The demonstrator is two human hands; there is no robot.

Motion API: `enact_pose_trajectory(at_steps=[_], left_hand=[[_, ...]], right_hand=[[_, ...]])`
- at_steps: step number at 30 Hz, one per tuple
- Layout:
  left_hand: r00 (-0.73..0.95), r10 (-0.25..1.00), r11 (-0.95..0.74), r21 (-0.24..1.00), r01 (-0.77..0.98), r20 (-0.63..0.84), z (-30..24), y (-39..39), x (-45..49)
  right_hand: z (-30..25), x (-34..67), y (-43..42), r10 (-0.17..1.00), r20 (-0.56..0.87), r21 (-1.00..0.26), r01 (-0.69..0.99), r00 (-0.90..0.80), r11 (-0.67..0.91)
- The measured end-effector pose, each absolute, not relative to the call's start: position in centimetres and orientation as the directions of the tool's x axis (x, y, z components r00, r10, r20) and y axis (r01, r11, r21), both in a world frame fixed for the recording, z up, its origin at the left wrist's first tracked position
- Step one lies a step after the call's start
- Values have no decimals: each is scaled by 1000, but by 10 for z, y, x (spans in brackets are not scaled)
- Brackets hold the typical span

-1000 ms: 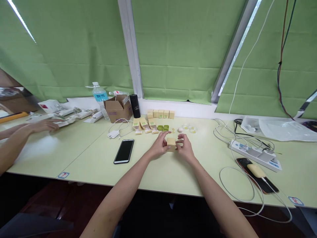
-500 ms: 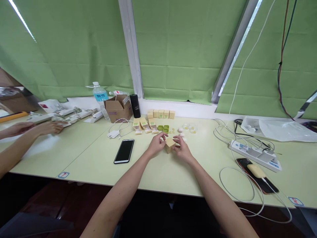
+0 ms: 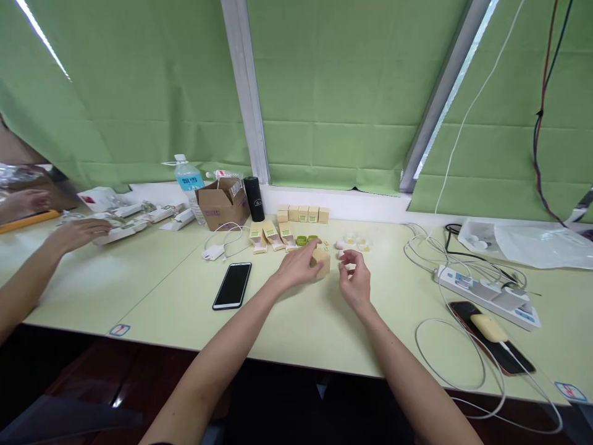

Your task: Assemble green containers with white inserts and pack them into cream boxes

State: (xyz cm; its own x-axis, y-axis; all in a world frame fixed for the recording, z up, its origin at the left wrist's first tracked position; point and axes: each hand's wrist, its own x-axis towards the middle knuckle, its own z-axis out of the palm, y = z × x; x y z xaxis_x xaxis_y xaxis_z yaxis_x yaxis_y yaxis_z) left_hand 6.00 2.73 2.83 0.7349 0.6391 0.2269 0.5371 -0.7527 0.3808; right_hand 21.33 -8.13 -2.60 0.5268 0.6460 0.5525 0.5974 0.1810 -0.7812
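Near the middle of the table, my left hand (image 3: 299,266) grips a small tan cardboard box (image 3: 323,262), its fingers over the top and side. To the right of the box, and apart from it, is my right hand (image 3: 356,281); its fingers are curled with the tips near the thumb, and whatever is between them I cannot make out. Just beyond my hands lie green square containers (image 3: 302,240), tiny yellowish pieces (image 3: 326,245) and a pale pink-white piece (image 3: 340,245). Clear round cases (image 3: 359,241) sit behind my right hand.
Opened tan boxes (image 3: 272,235) and a row of closed boxes (image 3: 303,214) stand at the back. A phone (image 3: 232,285) lies left; a power strip (image 3: 486,296) with looping cables lies right. A brown carton (image 3: 222,207) and black bottle (image 3: 253,198) stand behind. A co-worker's hand (image 3: 81,233) is far left.
Before, both hands were around the box. My right hand has come off it to the right and its fingers have curled. My left hand has moved over the box, which is now tilted.
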Motion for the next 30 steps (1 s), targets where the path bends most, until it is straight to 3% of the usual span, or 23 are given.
enact_pose_trajectory(at_steps=[6, 11, 16, 25, 30], left_hand=[[501, 756, -649, 390, 653, 420, 56, 108, 102], [388, 862, -484, 303, 821, 325, 49, 175, 127], [406, 862, -455, 109, 884, 303, 27, 200, 144], [361, 874, -397, 50, 916, 324, 10, 207, 162], [510, 799, -540, 7, 842, 317, 0, 193, 167]], right_hand=[[-23, 201, -86, 641, 619, -718, 658, 453, 228], [-30, 200, -84, 663, 641, -679, 689, 387, 253], [-36, 198, -83, 660, 670, -631, 728, 340, 266], [-27, 187, -88, 637, 756, -436, 843, 152, 316], [-18, 181, -94, 604, 791, -376, 855, 95, 358]])
